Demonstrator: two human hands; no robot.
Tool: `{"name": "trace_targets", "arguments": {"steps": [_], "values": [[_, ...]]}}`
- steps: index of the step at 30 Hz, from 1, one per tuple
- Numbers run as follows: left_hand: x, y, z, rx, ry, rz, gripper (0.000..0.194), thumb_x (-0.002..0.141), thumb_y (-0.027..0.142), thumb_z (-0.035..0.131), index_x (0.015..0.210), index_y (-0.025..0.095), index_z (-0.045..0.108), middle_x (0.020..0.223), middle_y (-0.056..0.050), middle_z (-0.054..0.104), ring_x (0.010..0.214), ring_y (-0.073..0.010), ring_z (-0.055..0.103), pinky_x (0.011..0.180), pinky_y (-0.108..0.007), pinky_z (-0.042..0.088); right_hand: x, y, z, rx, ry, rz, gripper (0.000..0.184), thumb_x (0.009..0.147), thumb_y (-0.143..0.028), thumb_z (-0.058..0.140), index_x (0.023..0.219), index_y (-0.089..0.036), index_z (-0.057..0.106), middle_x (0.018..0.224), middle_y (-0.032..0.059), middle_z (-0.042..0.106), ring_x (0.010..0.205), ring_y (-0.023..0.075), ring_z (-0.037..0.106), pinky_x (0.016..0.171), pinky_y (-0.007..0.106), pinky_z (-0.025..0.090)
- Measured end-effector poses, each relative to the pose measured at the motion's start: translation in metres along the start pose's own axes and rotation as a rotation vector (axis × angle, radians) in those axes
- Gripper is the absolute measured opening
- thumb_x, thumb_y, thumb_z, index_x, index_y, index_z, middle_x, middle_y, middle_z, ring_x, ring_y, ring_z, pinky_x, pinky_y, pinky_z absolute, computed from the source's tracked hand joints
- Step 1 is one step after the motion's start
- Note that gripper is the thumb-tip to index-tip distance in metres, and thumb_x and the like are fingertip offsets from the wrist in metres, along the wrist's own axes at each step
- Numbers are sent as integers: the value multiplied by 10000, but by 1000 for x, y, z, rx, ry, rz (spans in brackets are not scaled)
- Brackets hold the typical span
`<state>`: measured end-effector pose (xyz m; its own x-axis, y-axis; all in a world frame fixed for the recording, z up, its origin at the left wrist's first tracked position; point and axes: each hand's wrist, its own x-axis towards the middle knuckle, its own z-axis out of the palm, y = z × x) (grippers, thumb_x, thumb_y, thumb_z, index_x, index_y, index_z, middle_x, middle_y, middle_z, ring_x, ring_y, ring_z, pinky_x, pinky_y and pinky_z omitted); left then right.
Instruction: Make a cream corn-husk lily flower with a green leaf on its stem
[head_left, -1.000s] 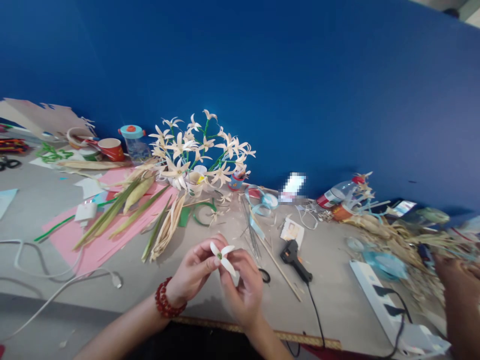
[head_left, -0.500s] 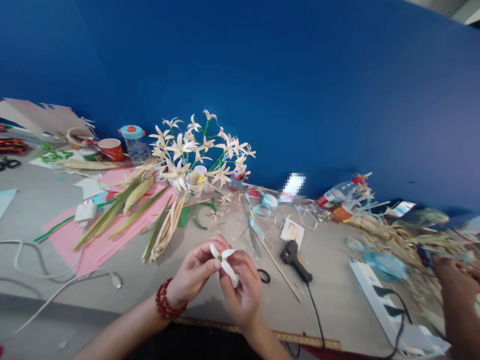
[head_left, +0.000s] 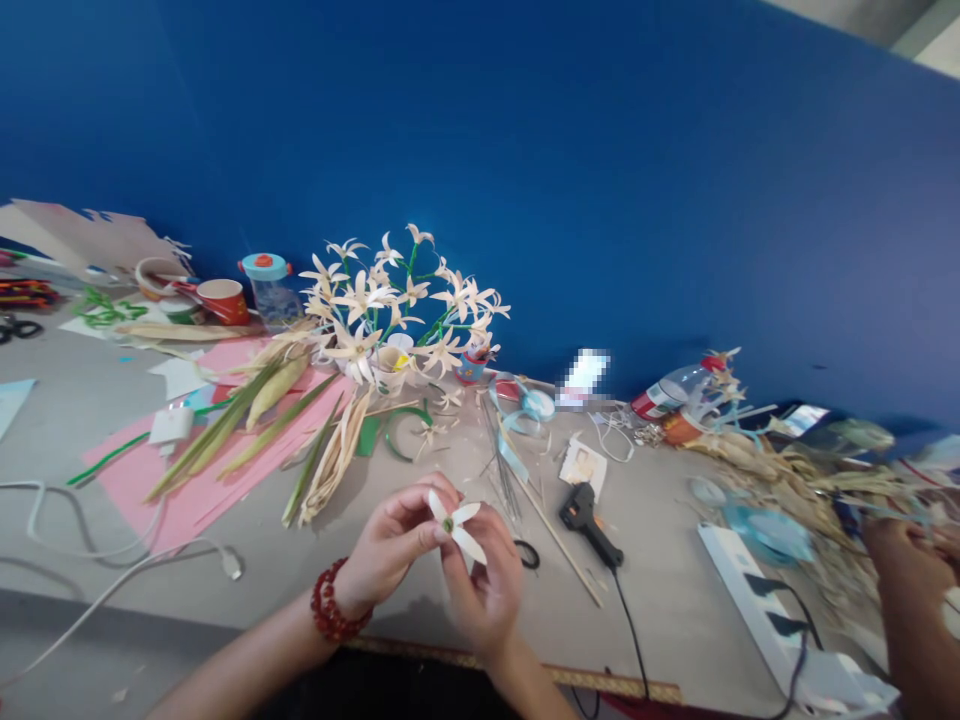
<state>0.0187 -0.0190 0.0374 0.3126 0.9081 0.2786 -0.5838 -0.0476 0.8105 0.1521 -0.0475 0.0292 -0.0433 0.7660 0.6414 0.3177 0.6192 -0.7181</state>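
Note:
Between my two hands, just above the table's front, is a small white husk flower [head_left: 466, 543] with a green centre, its petals spread toward me. My left hand [head_left: 396, 535], with a red bead bracelet at the wrist, pinches it from the left, thumb near the centre. From the right my right hand [head_left: 486, 580] closes its fingers on the flower's underside; what they grip there is hidden. A black glue gun [head_left: 591, 525] lies to the right of my hands. Farther back, a bunch of finished husk flowers [head_left: 364, 295] on green stems stands in a cup [head_left: 390, 378].
Corn husks [head_left: 334, 460] and pink paper [head_left: 142, 490] lie at left, with a white charger [head_left: 171, 425] and cable. A thin stick [head_left: 562, 550] and wires are right of centre. A power strip [head_left: 750, 600] and another person's hand [head_left: 911, 570] are at far right.
The flower has turned slightly and shifted a little to the right between my fingers. Both hands keep nearly the same place.

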Motion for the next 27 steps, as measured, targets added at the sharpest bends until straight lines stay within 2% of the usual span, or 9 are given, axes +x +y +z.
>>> {"name": "trace_targets", "arguments": {"steps": [15,21,27], "values": [[1,-2,-2,46,-24,68,114,871,298,693,853,186,708,874,-41,565,894,-192,526,834,-309,412,1,-1,1,69,7,7,278,833,-28,569,1020,-219,648,893,37,644,825,196,617,734,334,499],[0,-6,-4,52,-17,18,159,835,322,731,884,171,720,895,-49,552,849,-177,511,769,-280,428,0,2,2,93,45,51,231,851,-72,574,1009,-226,642,916,38,654,818,192,623,717,326,499],[2,-7,-5,31,31,-51,116,864,277,692,853,165,716,911,-53,532,852,-169,505,767,-266,441,1,2,3,73,61,69,172,871,-107,578,974,-223,653,862,39,653,781,192,623,688,323,506]]}}
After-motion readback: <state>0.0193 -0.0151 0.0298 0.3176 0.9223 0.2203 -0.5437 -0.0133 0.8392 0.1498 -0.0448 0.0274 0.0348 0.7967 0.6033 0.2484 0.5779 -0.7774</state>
